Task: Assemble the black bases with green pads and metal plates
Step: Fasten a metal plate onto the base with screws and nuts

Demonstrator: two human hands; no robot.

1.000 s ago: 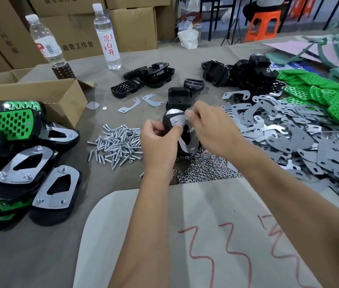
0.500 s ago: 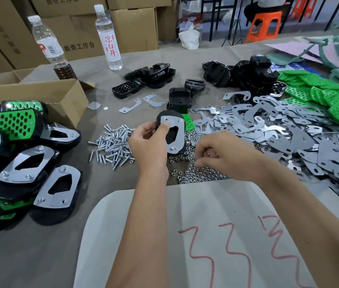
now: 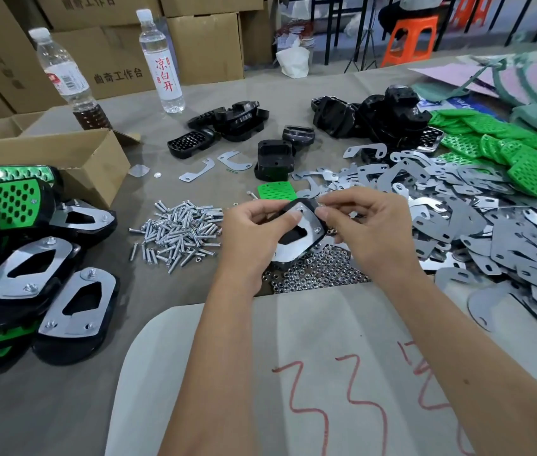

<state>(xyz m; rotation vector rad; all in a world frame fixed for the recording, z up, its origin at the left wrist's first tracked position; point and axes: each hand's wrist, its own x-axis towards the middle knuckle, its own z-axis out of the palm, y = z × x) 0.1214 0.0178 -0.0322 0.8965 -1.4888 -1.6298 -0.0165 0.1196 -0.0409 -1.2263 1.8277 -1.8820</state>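
Observation:
My left hand holds a black base with a metal plate on top, tilted toward me above the table's middle. The fingertips of my right hand pinch at the base's upper right corner; whether a nut sits between them I cannot tell. A pile of small nuts lies right under the base. Screws are heaped to its left. A single green pad lies just behind my hands. Loose metal plates spread to the right, green pads at the far right, bare black bases at the back.
Finished assemblies are stacked at the left edge in front of an open cardboard box. Two water bottles stand at the back left. A white sheet with red marks covers the near table under my forearms.
My right hand has come up from the nut pile to the base's upper right corner. The left hand has tilted the base flatter and lowered it slightly.

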